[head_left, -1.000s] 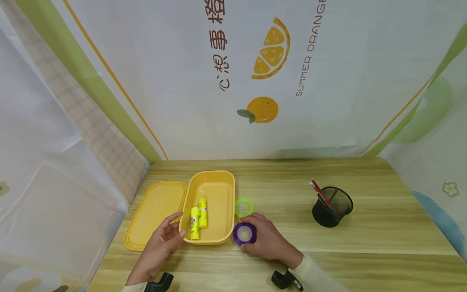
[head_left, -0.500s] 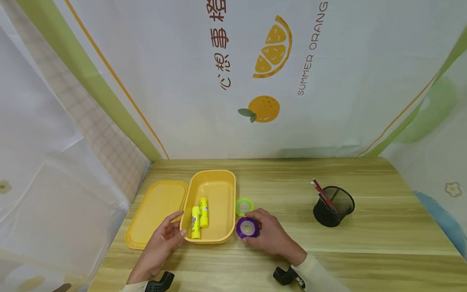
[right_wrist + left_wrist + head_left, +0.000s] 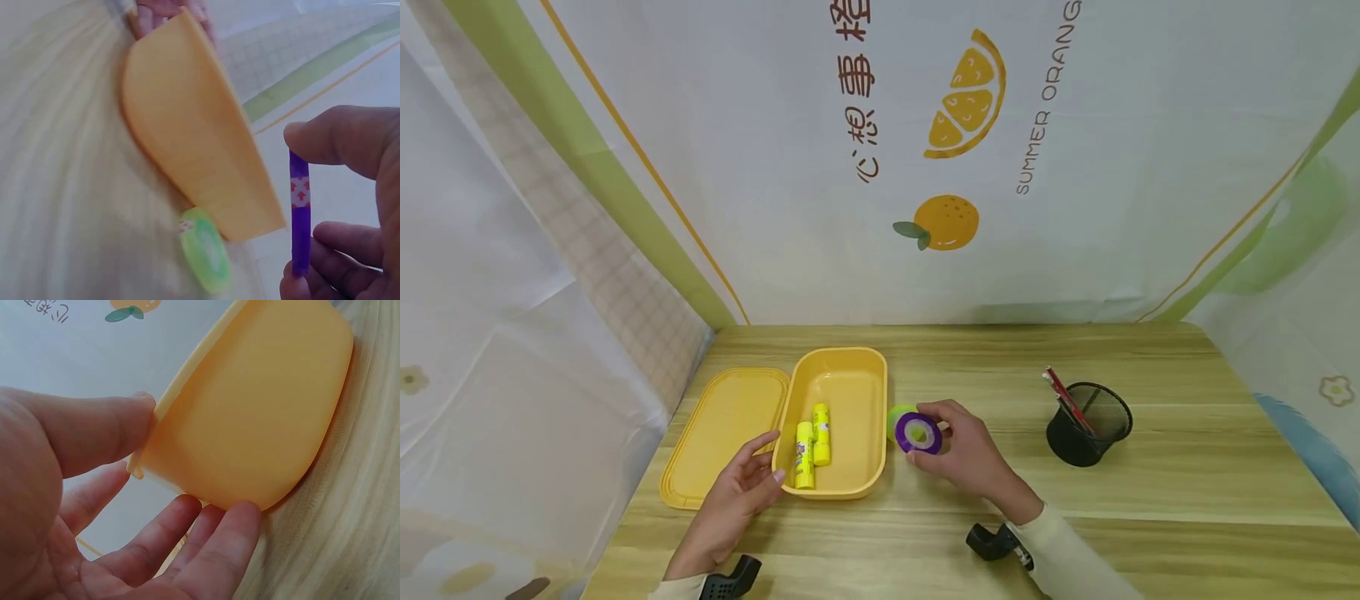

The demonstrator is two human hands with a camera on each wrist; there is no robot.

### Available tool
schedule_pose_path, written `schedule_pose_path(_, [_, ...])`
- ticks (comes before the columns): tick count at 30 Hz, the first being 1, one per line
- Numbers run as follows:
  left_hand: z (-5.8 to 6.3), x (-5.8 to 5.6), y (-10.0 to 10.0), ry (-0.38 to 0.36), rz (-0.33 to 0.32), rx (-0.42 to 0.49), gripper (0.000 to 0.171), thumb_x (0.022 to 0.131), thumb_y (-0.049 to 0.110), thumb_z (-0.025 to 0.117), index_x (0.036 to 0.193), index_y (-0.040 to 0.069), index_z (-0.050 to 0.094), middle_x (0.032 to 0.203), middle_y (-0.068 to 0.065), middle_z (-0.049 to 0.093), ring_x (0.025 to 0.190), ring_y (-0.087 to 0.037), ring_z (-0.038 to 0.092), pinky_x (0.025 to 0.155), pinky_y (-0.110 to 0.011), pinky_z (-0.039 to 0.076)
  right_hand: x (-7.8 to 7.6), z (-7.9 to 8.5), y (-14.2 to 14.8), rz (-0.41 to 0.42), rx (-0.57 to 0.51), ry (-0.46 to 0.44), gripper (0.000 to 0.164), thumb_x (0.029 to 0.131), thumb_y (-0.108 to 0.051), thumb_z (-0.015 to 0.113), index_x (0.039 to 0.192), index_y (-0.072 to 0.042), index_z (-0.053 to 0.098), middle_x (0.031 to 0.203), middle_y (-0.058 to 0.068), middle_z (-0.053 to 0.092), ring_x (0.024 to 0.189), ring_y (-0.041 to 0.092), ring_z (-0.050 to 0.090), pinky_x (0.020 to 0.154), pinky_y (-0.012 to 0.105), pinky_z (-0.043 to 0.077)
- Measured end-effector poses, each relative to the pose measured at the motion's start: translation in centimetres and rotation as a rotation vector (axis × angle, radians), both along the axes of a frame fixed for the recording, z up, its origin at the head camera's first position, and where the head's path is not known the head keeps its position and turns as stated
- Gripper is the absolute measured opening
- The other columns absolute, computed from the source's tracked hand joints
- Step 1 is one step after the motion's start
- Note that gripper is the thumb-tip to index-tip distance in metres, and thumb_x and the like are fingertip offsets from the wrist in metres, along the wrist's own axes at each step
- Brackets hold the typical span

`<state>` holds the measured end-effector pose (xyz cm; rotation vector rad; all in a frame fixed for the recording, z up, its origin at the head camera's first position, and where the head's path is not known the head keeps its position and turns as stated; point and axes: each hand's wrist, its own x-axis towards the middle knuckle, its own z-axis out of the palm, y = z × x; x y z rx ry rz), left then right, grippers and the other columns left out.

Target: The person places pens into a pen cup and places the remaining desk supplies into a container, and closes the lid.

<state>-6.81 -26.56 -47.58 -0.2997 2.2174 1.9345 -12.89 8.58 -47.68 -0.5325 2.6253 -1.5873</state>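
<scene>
My right hand (image 3: 970, 457) pinches a purple roll of tape (image 3: 902, 437) between thumb and fingers. In the right wrist view, the purple roll is edge-on and off the table. Behind and below it, a green roll of tape (image 3: 199, 253) lies on the table beside the yellow box (image 3: 861, 417); the head view shows it partly covered by the purple roll. Two yellow glue sticks, a larger one (image 3: 804, 457) and a smaller one (image 3: 822, 433), lie inside the box. My left hand (image 3: 736, 500) holds the box's near left corner, thumb at the rim and fingers along the outer wall.
A yellow lid (image 3: 722, 433) lies flat left of the box. To the right stands a black mesh pen holder (image 3: 1075, 446) with red pencils (image 3: 1067, 400) leaning in it. A white printed cloth (image 3: 805, 250) hangs behind the wooden table (image 3: 1187, 467).
My right hand has raised the purple tape off the table and brought it slightly right and away from me, over the green roll. My left hand has stayed at the box corner.
</scene>
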Motion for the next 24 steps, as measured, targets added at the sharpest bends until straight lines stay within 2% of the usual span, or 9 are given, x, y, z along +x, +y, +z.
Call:
schedule_pose_path(9, [0.0, 0.1, -0.1, -0.021, -0.002, -0.011, 0.063, 0.104, 0.01, 0.066, 0.16, 0.023, 0.042, 0.142, -0.018, 0.05, 0.118, -0.024, 0.057, 0.091, -0.031, 0.061, -0.7, 1.5, -0.7, 0.007, -0.043, 0.022, 0.068, 0.081, -0.02, 0.093, 0.14, -0.004, 0.065, 0.133, 0.005, 0.068, 0.115, 0.028, 0.065, 0.096, 0.05, 0.057])
schedule_pose_path(13, [0.0, 0.2, -0.1, -0.012, -0.006, -0.004, 0.062, 0.104, 0.011, 0.066, 0.16, 0.022, 0.041, 0.144, -0.019, 0.049, 0.12, -0.025, 0.057, 0.092, -0.032, 0.061, -1.1, 2.1, -1.2, 0.007, -0.045, 0.026, 0.067, 0.082, -0.022, 0.092, 0.14, -0.004, 0.064, 0.133, 0.006, 0.068, 0.117, 0.032, 0.065, 0.096, 0.051, 0.057])
schedule_pose_path(20, [0.0, 0.2, -0.1, -0.007, -0.005, 0.0, 0.06, 0.106, 0.013, 0.065, 0.16, 0.022, 0.042, 0.147, -0.02, 0.05, 0.123, -0.026, 0.058, 0.093, -0.034, 0.061, -1.8, 2.8, -2.2, 0.018, -0.034, 0.045, 0.066, 0.082, -0.025, 0.091, 0.139, -0.005, 0.065, 0.13, 0.004, 0.068, 0.114, 0.025, 0.066, 0.095, 0.047, 0.058])
schedule_pose_path(24, [-0.1, 0.2, -0.2, 0.006, -0.008, 0.009, 0.059, 0.106, 0.014, 0.064, 0.16, 0.022, 0.042, 0.146, -0.02, 0.051, 0.121, -0.025, 0.059, 0.093, -0.035, 0.061, -2.3, 3.2, -3.0, 0.027, -0.028, 0.046, 0.062, 0.082, -0.024, 0.092, 0.137, -0.008, 0.067, 0.127, 0.006, 0.069, 0.113, 0.028, 0.066, 0.095, 0.049, 0.059])
